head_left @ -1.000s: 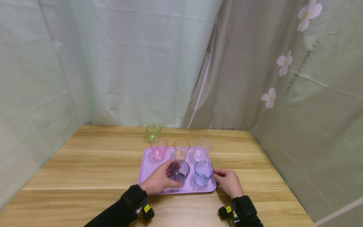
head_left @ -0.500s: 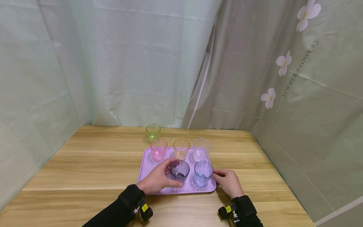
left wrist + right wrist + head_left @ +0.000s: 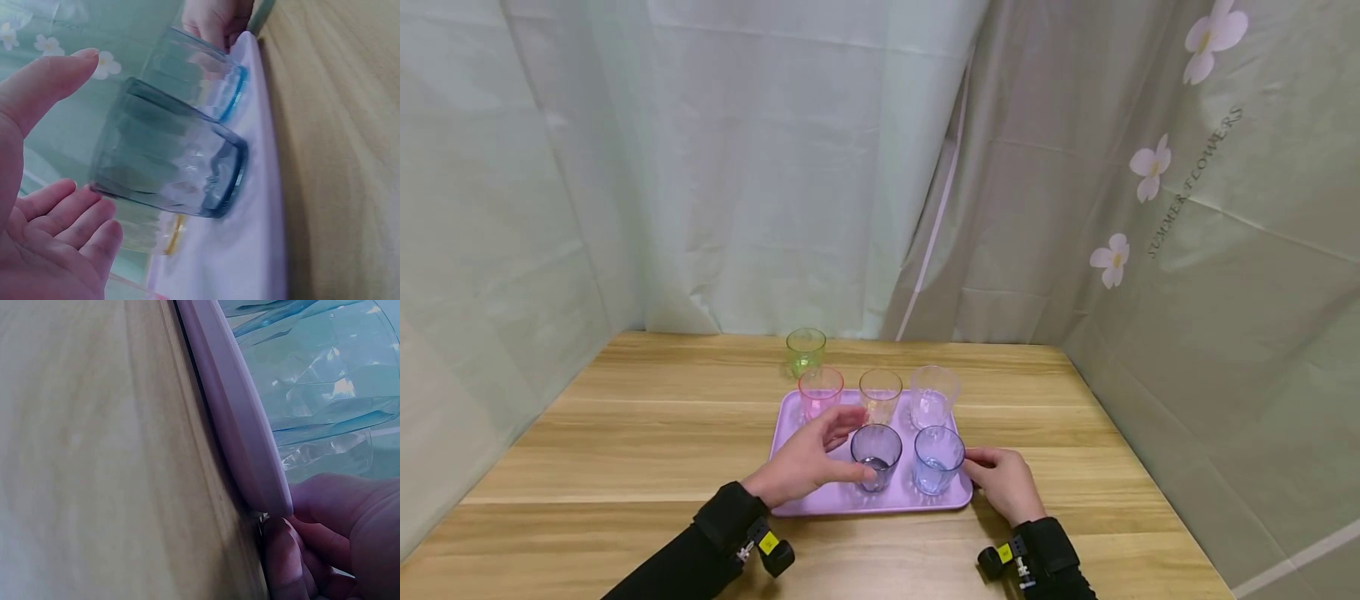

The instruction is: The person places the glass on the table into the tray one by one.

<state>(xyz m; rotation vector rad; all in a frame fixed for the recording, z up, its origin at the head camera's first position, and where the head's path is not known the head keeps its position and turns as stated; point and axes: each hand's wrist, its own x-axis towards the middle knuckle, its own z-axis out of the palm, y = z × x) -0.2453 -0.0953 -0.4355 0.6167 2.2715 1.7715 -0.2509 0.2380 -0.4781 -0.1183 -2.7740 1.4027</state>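
A dark grey glass (image 3: 876, 462) stands upright near the front of the purple tray (image 3: 831, 502). Spread on its left side is my left hand (image 3: 808, 461), thumb and fingers apart; in the left wrist view a gap shows between the thumb and the glass, with fingertips close by its rim. To its right is a blue glass (image 3: 938, 465). At the tray's right edge, my right hand (image 3: 1007, 483) pinches the rim, the thumb (image 3: 331, 500) above and curled fingers (image 3: 286, 556) below.
Along the tray's back row are a pink glass (image 3: 820, 392), a yellow glass (image 3: 880, 392) and a clear glass (image 3: 934, 396). Behind them on the wooden table (image 3: 625, 433) stands a green glass (image 3: 806, 354). Curtains (image 3: 760, 167) surround the table's back and sides.
My left hand has let go of the dark grey glass, its fingers opening and drawing back to the left. The glass stays in place on the tray. My right hand keeps its hold on the rim.
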